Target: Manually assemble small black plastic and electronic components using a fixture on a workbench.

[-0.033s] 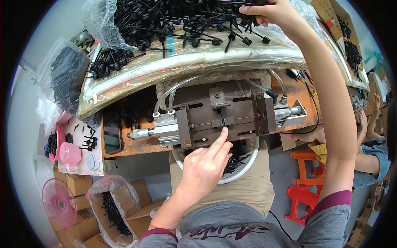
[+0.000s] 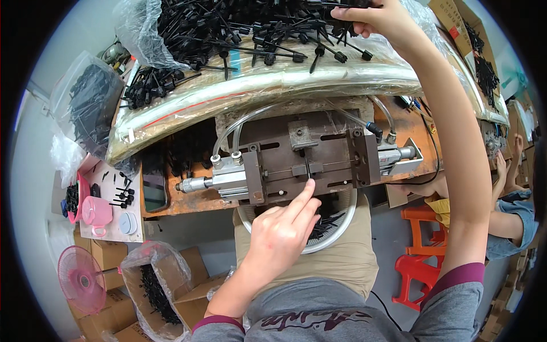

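My left hand (image 2: 279, 228) is in front of a metal clamping fixture (image 2: 336, 142), index finger stretched out and the other fingers partly bent. Its fingertip is at the near end of a thin black stem (image 2: 308, 165) lying between two small blocks in the middle of the fixture. I see nothing held in that hand; its thumb is hidden. At the upper edge my right hand (image 2: 370, 20) reaches into a pile of black plastic parts (image 2: 228, 25) with thin stems and knobbed heads. Its fingers are bent round a black part, partly cut off by the picture's edge.
A white-rimmed basket (image 2: 330, 246) with black parts sits on my lap under the fixture. Clear air hoses (image 2: 242, 122) run to cylinders at both sides. A phone (image 2: 155, 191) and pink mug (image 2: 97, 211) are left; red stools (image 2: 419, 273) and another person's arm (image 2: 501, 176) are right.
My left index fingertip has drawn back slightly toward me, showing more of the stem. My right hand has hardly moved at the pile.
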Demonstrator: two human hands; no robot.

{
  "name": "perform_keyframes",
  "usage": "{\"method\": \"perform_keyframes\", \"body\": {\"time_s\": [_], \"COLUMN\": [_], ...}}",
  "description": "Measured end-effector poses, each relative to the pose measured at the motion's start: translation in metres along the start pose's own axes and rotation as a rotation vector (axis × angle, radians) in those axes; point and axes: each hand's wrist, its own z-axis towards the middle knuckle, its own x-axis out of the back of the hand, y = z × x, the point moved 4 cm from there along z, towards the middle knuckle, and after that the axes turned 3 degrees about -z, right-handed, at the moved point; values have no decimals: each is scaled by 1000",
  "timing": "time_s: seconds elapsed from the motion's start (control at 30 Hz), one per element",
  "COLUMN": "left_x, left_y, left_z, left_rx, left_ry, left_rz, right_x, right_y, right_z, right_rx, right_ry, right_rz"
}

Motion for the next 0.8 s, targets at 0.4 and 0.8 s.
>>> {"method": "perform_keyframes", "body": {"time_s": [0.4, 0.8], "left_x": [45, 54], "left_y": [-8, 10], "left_z": [4, -3], "left_rx": [430, 141], "left_ry": [294, 149], "left_rz": [-1258, -1079], "right_x": [-59, -78], "right_y": [-30, 10], "right_z": [-158, -191], "right_rx": [422, 245], "right_ry": [-101, -48], "right_rz": [-92, 58]}}
